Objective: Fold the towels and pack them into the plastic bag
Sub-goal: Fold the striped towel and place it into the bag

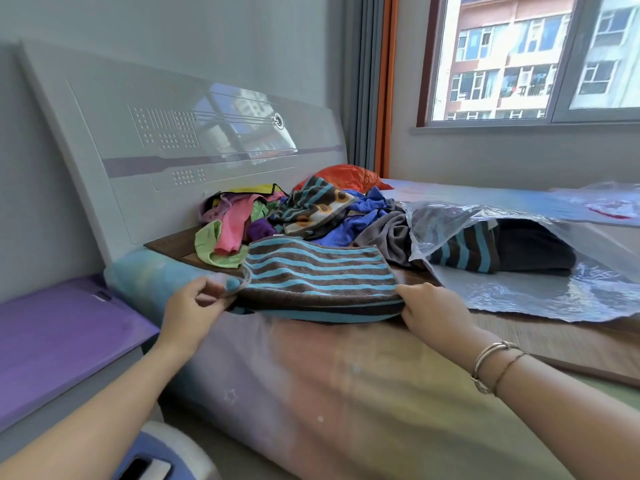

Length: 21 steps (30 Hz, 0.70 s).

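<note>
The striped towel (320,275), thick brown-and-blue terry already doubled over, lies at the bed's (346,393) near edge, with the left hand (194,306) pinching its left corner and the right hand (431,311) curled round its right end. It looks soft, limp and light, likely to sag unless held at both ends or corners. Just right, the crinkly clear plastic bag (519,289) lies open with folded towels inside, and a loose pile (294,213) of coloured cloths waits behind.
</note>
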Motion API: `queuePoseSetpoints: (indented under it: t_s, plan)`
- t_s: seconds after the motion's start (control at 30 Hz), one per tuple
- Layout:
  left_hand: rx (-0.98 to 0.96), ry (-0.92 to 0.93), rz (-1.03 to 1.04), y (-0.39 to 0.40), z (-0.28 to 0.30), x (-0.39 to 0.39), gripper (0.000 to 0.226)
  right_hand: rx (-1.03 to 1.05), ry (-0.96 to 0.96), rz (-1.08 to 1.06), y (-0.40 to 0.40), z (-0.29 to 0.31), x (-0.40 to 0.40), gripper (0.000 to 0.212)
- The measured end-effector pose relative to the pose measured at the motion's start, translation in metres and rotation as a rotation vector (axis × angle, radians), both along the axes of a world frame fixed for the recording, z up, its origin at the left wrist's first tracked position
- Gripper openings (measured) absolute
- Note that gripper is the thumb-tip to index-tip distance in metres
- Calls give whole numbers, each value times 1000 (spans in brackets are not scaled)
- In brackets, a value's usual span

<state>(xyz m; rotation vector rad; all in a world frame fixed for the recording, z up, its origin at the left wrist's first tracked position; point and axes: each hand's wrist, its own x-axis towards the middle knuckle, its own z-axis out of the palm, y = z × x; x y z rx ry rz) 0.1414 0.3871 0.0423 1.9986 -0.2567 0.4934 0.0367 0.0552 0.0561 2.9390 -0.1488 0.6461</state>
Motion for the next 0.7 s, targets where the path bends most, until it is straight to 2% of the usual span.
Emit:
queuePoseSetpoints:
  t_s: [0.1,0.2,0.27,0.37,0.43,0.53,0.6,0.63,0.7]
  plan:
    - [-256,102,-280,0,14,-7,16,36,-39,4,-4,2,0,17]
    - [-374,254,-386,7,18,-4,20,29,-65,24,-6,3,0,17]
    - [-361,294,-358,10,17,-4,26,25,-67,38,-6,3,0,19]
    - [-78,323,-300,13,6,-5,31,34,-82,58,-7,1,0,16]
    - [17,317,-271,15,-3,-2,29,28,-88,76,-7,1,-1,12]
    - [-106,252,-98,20,-9,1,31,36,-89,101,-6,3,-5,9]
    - [-149,226,16,24,-4,0,21,63,-92,114,-6,6,-8,14]
    - [-189,226,18,28,-1,0,14,75,-87,117,-6,8,-9,16]
    - [-364,280,-136,30,7,-3,9,91,-69,115,-4,13,-13,12]
